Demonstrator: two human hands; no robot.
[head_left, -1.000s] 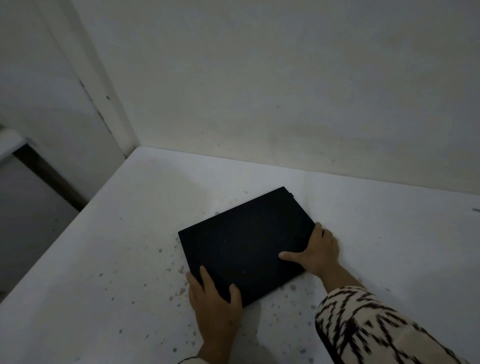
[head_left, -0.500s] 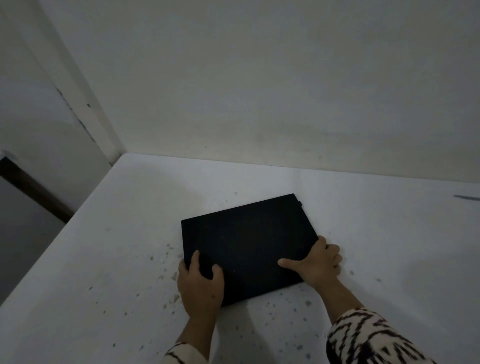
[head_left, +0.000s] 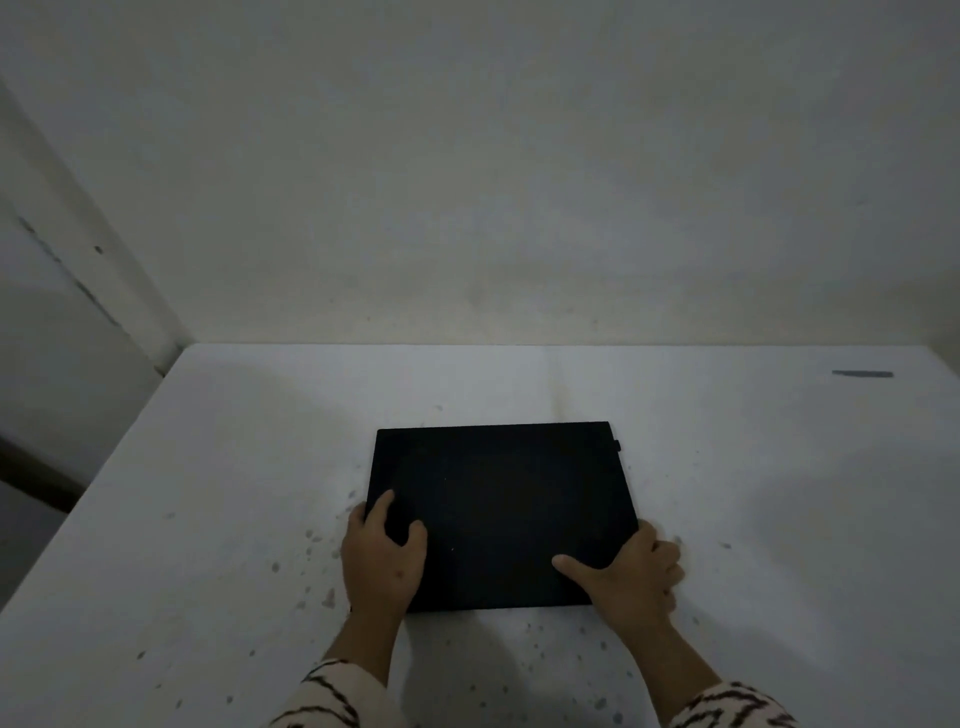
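A closed black laptop (head_left: 504, 499) lies flat on a white speckled table (head_left: 208, 519), its edges now square to the back wall. My left hand (head_left: 382, 561) grips its near left corner, with a finger and the thumb on the lid. My right hand (head_left: 631, 582) grips the near right corner, thumb lying across the lid and fingers curled round the side edge.
A plain wall (head_left: 467, 182) stands right behind the table. The table's left edge drops off beside a door frame (head_left: 88, 291). A thin dark mark or object (head_left: 862, 373) lies at the far right of the table.
The laptop has turned clockwise from a slanted position until it is parallel to the wall. Both hands stayed on its near corners.
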